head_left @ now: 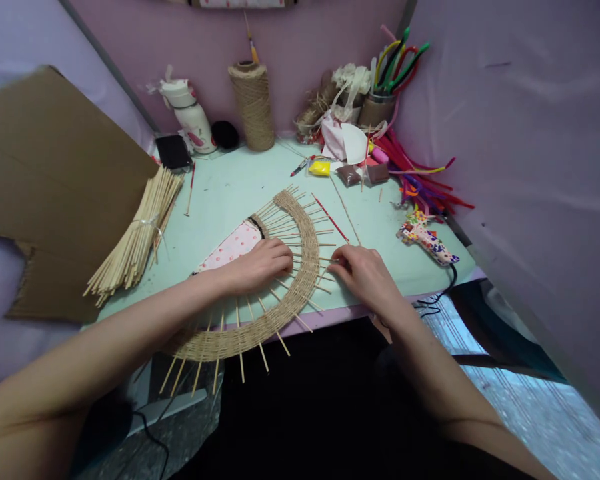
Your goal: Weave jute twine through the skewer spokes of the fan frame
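Observation:
A fan-shaped piece of thin wooden sticks with a woven twine band (307,250) lies at the table's front edge, its lower part overhanging. Pink-dotted white fabric (233,247) with a dark edge covers part of its inner side. My left hand (267,263) rests on the fan inside the band, fingers curled over the sticks. At the band's outer right side, my right hand (363,270) pinches at the tip of one stick; whether twine is also between the fingers is hidden. Just behind that hand, a twine strand (347,210) and a thin red stick (330,217) lie on the table.
Bundled sticks (135,233) lie left against cardboard (55,167). At the back stand a white bottle (193,117), a twine spool (253,107) and a holder with scissors (377,110). Pipe cleaners (425,170) and a patterned glue gun (427,240) with a black cord lie right.

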`<action>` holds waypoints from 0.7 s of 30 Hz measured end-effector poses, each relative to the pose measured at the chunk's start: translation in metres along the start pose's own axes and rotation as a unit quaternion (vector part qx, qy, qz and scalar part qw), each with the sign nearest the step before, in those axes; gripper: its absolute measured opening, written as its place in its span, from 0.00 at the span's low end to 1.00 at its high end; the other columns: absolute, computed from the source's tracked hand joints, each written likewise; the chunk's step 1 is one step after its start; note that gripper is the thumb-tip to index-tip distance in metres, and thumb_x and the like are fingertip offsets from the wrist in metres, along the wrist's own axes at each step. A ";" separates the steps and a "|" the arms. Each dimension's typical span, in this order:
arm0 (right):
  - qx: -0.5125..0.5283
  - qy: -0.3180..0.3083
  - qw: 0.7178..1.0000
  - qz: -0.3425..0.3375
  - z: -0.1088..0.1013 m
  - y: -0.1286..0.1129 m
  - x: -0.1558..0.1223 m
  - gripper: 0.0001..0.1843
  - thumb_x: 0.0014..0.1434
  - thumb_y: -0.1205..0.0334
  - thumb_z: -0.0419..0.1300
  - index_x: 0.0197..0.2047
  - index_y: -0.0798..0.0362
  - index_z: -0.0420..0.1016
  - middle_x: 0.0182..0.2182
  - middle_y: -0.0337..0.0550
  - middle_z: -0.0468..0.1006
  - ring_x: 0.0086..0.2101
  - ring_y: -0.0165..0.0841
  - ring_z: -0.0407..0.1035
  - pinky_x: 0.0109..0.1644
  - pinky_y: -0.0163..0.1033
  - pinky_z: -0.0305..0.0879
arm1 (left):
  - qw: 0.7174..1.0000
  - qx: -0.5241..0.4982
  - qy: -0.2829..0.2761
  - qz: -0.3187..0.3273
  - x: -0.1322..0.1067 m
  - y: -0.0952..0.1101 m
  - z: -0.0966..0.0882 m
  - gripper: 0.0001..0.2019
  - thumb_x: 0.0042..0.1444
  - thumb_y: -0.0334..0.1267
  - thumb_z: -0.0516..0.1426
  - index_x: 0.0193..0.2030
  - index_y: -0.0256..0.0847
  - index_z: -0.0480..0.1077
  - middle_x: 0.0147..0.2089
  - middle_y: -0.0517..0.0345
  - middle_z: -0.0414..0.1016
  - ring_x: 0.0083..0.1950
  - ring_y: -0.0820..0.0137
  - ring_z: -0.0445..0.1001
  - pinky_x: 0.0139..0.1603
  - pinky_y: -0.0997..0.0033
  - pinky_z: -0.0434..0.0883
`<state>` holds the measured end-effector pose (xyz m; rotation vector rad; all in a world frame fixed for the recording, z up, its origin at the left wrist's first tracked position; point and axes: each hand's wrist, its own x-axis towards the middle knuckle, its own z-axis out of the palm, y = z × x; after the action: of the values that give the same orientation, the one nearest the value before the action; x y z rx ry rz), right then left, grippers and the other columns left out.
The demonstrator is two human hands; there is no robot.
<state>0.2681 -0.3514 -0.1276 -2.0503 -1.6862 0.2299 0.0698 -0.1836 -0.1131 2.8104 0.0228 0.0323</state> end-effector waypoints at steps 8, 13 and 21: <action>0.029 0.044 0.998 0.031 0.006 -0.001 -0.004 0.04 0.60 0.60 0.60 0.35 0.50 0.70 0.27 0.40 0.77 0.31 0.37 0.69 0.40 0.42 0.56 | 0.994 0.012 0.029 -0.108 0.012 0.018 -0.004 0.05 0.63 0.39 0.54 0.41 0.41 0.68 0.39 0.54 0.73 0.45 0.63 0.67 0.48 0.61 0.59; 0.052 0.075 0.995 0.046 0.007 -0.003 -0.008 0.05 0.60 0.59 0.60 0.36 0.51 0.69 0.27 0.39 0.76 0.31 0.36 0.69 0.40 0.42 0.56 | 0.993 -0.008 0.051 -0.106 0.012 0.018 -0.002 0.05 0.63 0.39 0.55 0.38 0.42 0.68 0.37 0.55 0.73 0.45 0.63 0.66 0.47 0.61 0.60; 0.123 0.205 0.970 0.043 0.015 -0.010 -0.013 0.13 0.59 0.53 0.61 0.43 0.50 0.67 0.35 0.43 0.75 0.34 0.36 0.68 0.44 0.43 0.62 | 0.990 -0.049 0.104 -0.085 0.003 0.015 -0.012 0.05 0.63 0.38 0.55 0.36 0.42 0.66 0.35 0.56 0.71 0.42 0.64 0.65 0.45 0.62 0.63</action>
<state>0.2497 -0.3590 -0.1385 -1.8349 -1.2541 0.0339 0.0730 -0.1942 -0.0964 2.6838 0.3021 0.2781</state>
